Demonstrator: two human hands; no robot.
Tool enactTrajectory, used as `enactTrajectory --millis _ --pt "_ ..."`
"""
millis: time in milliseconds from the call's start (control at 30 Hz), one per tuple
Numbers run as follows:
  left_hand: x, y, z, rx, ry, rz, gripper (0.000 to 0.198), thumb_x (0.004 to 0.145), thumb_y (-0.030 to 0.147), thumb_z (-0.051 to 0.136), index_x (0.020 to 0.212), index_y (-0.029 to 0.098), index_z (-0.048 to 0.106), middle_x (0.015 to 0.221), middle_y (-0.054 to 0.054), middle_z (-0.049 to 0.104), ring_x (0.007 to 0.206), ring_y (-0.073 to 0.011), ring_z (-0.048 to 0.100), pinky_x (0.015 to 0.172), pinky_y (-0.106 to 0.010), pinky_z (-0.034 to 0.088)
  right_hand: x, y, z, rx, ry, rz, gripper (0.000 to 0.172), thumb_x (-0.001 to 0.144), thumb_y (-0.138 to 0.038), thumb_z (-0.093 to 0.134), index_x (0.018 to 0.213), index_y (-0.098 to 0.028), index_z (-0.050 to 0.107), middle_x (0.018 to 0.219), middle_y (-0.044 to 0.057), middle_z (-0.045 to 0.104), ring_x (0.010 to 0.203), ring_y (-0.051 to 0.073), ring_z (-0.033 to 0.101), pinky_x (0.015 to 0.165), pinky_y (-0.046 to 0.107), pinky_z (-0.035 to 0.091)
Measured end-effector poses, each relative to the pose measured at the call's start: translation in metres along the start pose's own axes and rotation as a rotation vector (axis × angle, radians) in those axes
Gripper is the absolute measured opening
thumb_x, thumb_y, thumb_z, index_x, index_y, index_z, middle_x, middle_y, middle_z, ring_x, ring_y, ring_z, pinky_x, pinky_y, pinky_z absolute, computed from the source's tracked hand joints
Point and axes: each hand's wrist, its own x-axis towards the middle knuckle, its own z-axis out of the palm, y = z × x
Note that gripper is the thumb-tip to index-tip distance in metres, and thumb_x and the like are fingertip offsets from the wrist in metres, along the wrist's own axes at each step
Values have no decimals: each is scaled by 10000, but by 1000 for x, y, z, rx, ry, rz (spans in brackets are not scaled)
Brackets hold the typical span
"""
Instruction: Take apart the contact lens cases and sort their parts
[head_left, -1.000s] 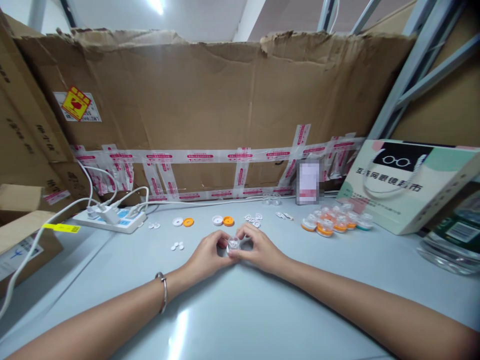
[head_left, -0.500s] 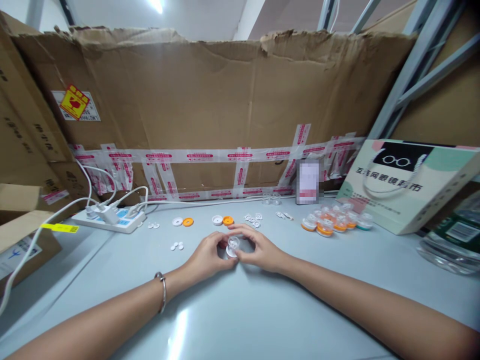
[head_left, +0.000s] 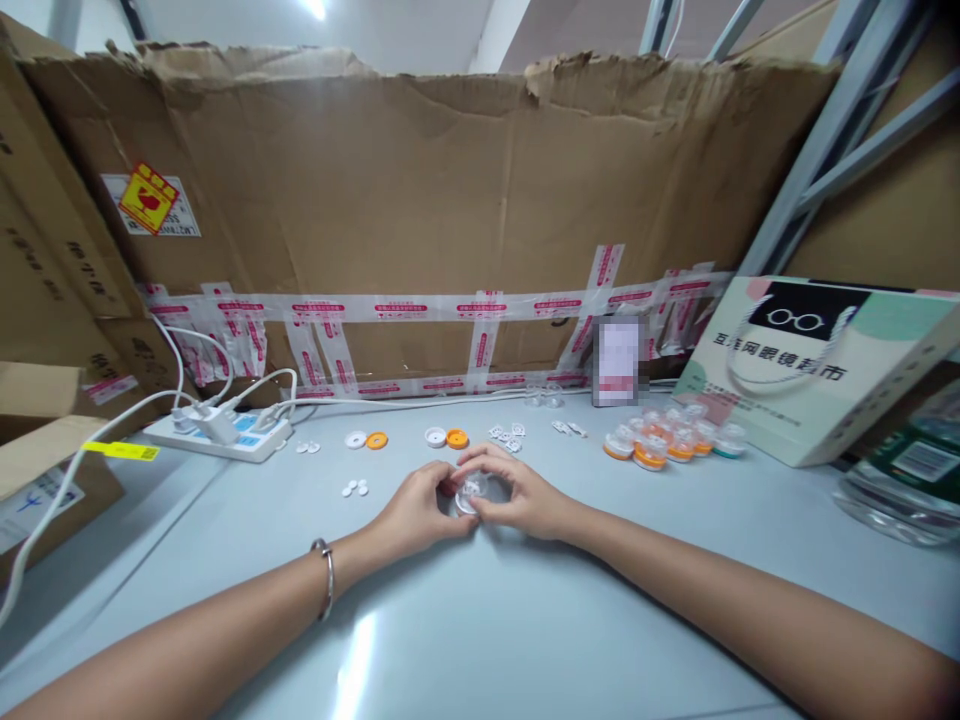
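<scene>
Between my two hands is a small round piece with a clear dome [head_left: 472, 487] over a white round base, resting on or just over the table. My left hand [head_left: 421, 508] curls around its left side, thumb and fingers closed on the base. From the right, my right hand [head_left: 523, 497] grips the dome, its thumb in front and its fingers arched behind. The fingers partly cover the piece. Just behind my hands lie a white ring [head_left: 435, 437] and an orange ring [head_left: 457, 439], with small white square parts [head_left: 513, 437] to their right.
Small white discs [head_left: 355, 488] and another white and orange pair [head_left: 376, 440] lie left of my hands. Finished-looking domed pieces [head_left: 667, 440] cluster at the right, near a paper bag [head_left: 795, 370] and a bottle [head_left: 911, 470]. A power strip [head_left: 225, 435] stands back left; a phone [head_left: 616, 362] leans on the cardboard [head_left: 420, 200].
The clear dome sits slightly lower and further right over the white base, still between both hands. The hands have barely moved.
</scene>
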Motion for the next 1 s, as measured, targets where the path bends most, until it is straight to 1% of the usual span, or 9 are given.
enactTrajectory --millis 167,267,367,467,500,567,633,767,1000 --pt "-2 3 -1 -31 -2 -14 240 619 291 656 771 157 528 732 1 570 676 -143 520 607 -236 405 0 -4 0 -35 88 40 177 734 -238 611 908 -222 639 898 41 556 868 172 544 848 354 430" --pt "-4 3 -3 -63 -17 -36 258 625 289 659 819 158 549 801 -25 607 727 -160 547 660 -254 423 6 -2 -13 -9 189 47 209 756 -301 591 941 -212 630 894 42 583 845 171 558 796 336 454" --pt "-4 3 -4 -75 -32 -46 262 634 280 656 847 163 558 849 -41 619 778 -175 559 705 -270 432 14 11 -49 -62 416 100 309 779 -362 565 1044 -203 580 962 53 614 852 169 585 774 321 474" --pt "-6 2 -5 -77 -37 -43 257 637 280 656 849 169 562 861 -43 620 789 -179 561 709 -274 434 19 34 -99 -412 561 285 386 783 -348 557 1117 -157 524 983 83 638 845 171 611 741 300 492" --pt "-6 2 -5 -77 -38 -42 256 634 279 658 846 169 563 858 -42 620 785 -178 561 706 -274 434 19 43 -115 -600 525 392 356 792 -348 544 1093 -159 540 974 80 649 839 168 616 740 294 491" --pt "-7 3 -5 -80 -42 -42 255 633 278 657 845 167 566 854 -41 619 778 -177 561 700 -273 435 18 58 -139 -712 501 486 282 753 -282 594 996 -139 597 931 103 668 827 204 624 744 326 481" --pt "-7 3 -5 -80 -42 -41 254 635 279 655 843 164 568 854 -41 617 776 -175 561 703 -272 434 17 71 -152 -785 453 551 205 720 -219 626 909 -140 630 914 110 677 864 236 622 765 338 462" --pt "-7 4 -5 -70 -44 -37 264 634 282 660 850 162 569 864 -40 614 792 -174 557 716 -270 429 21 90 -156 -902 335 684 160 730 -154 630 889 -133 633 959 125 661 976 262 587 810 319 433" --pt "-7 5 -7 -59 -45 -31 243 637 259 657 840 160 567 854 -46 608 788 -177 551 717 -277 428 34 105 -150 -962 152 826 288 873 -297 507 1131 -169 514 1135 70 542 954 188 566 791 382 490"
